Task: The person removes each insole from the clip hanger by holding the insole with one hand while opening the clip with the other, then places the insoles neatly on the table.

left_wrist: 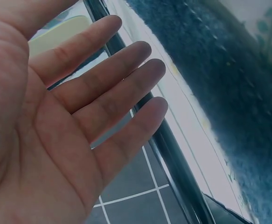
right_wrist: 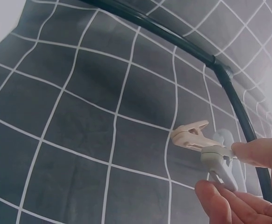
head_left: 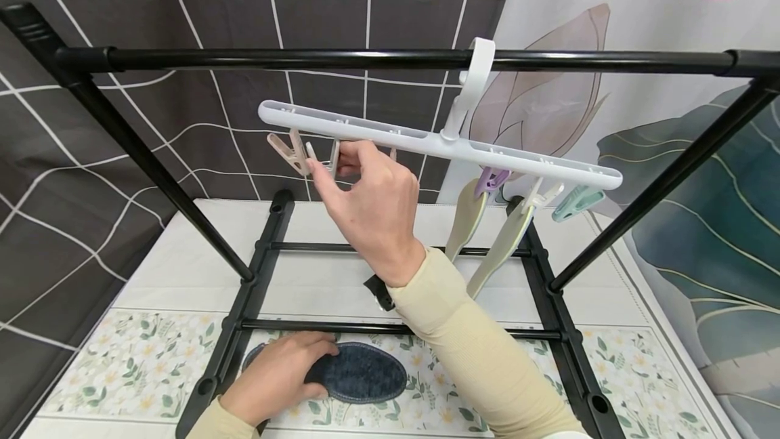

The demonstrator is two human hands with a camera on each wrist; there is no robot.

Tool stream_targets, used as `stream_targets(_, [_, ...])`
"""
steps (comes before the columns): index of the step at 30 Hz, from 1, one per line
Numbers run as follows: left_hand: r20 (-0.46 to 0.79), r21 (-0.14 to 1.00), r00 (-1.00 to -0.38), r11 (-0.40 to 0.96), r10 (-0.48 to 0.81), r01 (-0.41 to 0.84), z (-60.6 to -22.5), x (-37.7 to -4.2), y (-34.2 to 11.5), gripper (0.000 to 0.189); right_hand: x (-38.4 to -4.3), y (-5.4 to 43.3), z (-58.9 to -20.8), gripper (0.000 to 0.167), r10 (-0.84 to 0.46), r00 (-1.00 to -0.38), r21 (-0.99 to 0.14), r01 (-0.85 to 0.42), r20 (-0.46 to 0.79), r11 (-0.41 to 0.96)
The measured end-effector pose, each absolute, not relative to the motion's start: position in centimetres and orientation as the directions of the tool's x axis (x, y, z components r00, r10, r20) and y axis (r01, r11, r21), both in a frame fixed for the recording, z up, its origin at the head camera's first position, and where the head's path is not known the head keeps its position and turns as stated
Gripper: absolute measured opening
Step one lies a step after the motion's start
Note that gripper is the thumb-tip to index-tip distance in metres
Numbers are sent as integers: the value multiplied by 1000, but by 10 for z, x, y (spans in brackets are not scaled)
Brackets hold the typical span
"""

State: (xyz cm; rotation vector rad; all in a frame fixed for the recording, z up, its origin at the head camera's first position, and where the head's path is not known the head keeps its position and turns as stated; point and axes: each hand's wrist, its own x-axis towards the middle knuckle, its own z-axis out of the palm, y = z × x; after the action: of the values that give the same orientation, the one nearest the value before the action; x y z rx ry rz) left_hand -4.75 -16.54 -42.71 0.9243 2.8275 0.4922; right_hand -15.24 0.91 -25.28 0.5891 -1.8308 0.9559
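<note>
My right hand (head_left: 374, 202) pinches a pale grey clothespin (right_wrist: 215, 163) near the left end of a white clip hanger (head_left: 390, 134). Just beside it hangs a beige clothespin (head_left: 291, 151). Low at the front, my left hand (head_left: 283, 374) lies over a dark blue insole (head_left: 365, 372) with a stitched edge, covering its middle. In the left wrist view its fingers are extended and spread. Two pale green insoles, a rear one (head_left: 467, 219) and a front one (head_left: 502, 249), hang from a purple clothespin (head_left: 492, 180) and a white clothespin (head_left: 544, 194).
The hanger hooks over the black top bar (head_left: 274, 59) of a rack with slanted legs and lower crossbars (head_left: 341, 326). A teal clothespin (head_left: 577, 202) hangs at the right end. Behind is a dark gridded curtain (head_left: 201, 26); below, a floral tabletop cloth (head_left: 140, 364).
</note>
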Motion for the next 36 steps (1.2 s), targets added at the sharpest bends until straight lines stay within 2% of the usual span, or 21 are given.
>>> stream_targets(27, [82, 394, -756, 675, 650, 623, -415, -56, -148, 43, -146, 27, -261, 24, -35, -438, -356, -772, 898, 526])
stream_targets(36, [179, 385, -770, 676, 613, 628, -410, -59, -137, 52, -143, 34, -263, 21, -16, -413, -365, -822, 911, 436])
